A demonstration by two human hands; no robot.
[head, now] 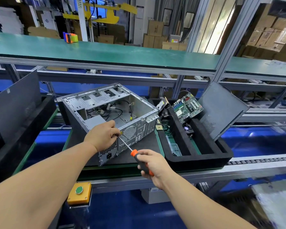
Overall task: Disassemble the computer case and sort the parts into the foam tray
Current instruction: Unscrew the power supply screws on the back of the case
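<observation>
At centre frame, on the dark mat of the table [144,156], the computer case [112,113] lies open side up: bare grey sheet-steel, perforated rear panel toward the viewer, loose cables inside, and the foam tray [203,156] sits just to its right holding the motherboard [187,107]. Judged stiff but thin-walled, moderately heavy, edges likely sharp; best held by folded rims or corners. Left hand [102,136] pinches the screwdriver [135,156] shaft at the rear panel; right hand [153,166] grips the handle.
</observation>
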